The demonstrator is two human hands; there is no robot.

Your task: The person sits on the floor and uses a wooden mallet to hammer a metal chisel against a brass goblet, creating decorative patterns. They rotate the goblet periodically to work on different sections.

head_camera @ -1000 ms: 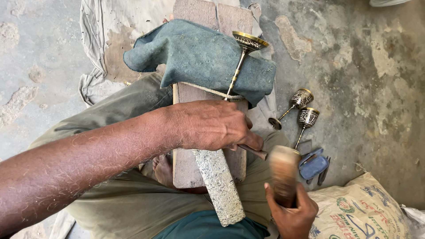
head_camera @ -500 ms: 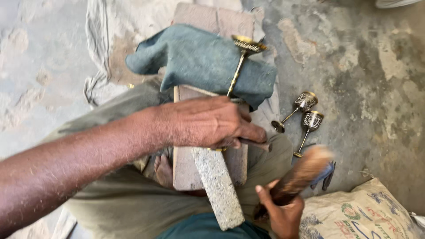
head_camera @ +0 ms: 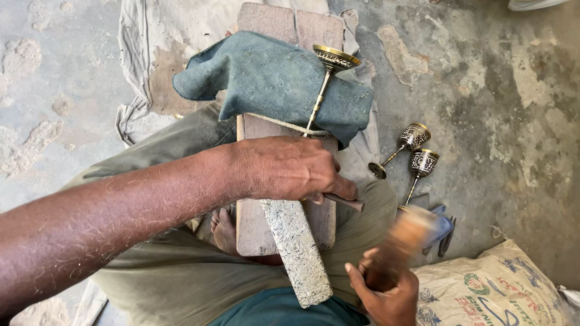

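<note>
My left hand [head_camera: 289, 170] lies over a wooden board [head_camera: 284, 208] on my lap and pinches a thin dark chisel [head_camera: 344, 202] pointing right. A brass goblet [head_camera: 326, 78] lies along the board, its cup resting on a blue-grey cloth [head_camera: 272, 78] and its stem tied down by a cord. A rough grey stone bar [head_camera: 296, 247] runs down the board toward me. My right hand [head_camera: 383, 290] grips a wooden mallet [head_camera: 411, 232], blurred, with its head raised just right of the chisel.
Two more engraved brass goblets [head_camera: 414, 154] lie on the concrete floor to the right. Small metal tools [head_camera: 444, 232] lie beside them, and a printed woven sack [head_camera: 495, 290] is at lower right. A dirty cloth [head_camera: 151, 66] is spread under the board.
The mallet has swung from upright to tilted and blurred beside the chisel tip. My left hand stays on the board with the chisel.
</note>
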